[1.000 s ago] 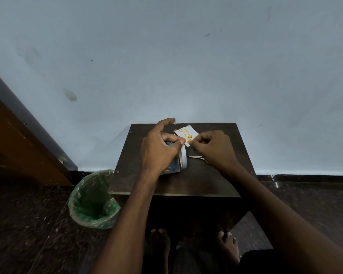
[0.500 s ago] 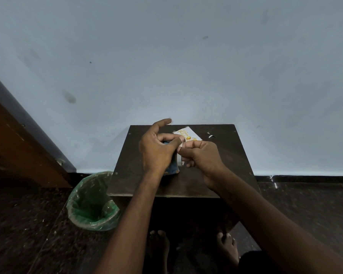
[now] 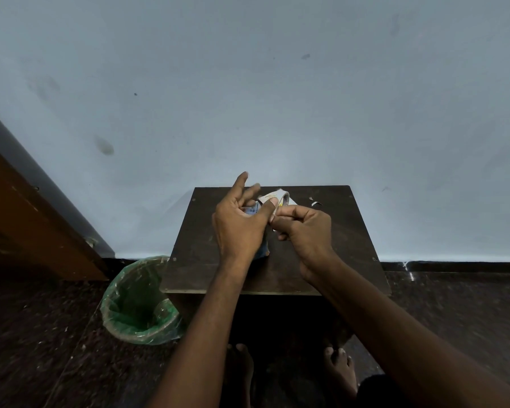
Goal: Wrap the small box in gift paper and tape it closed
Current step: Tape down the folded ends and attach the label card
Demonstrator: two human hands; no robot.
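Both hands have lifted off the table. The left hand grips the blue-wrapped box, index finger now extended; the right hand pinches the tape roll, raised beside it.

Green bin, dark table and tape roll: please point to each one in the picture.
green bin (image 3: 121,295), head view, on its plastic-lined left wall.
dark table (image 3: 345,251), head view, on its bare right top.
tape roll (image 3: 283,198), head view, on its pale outer band.
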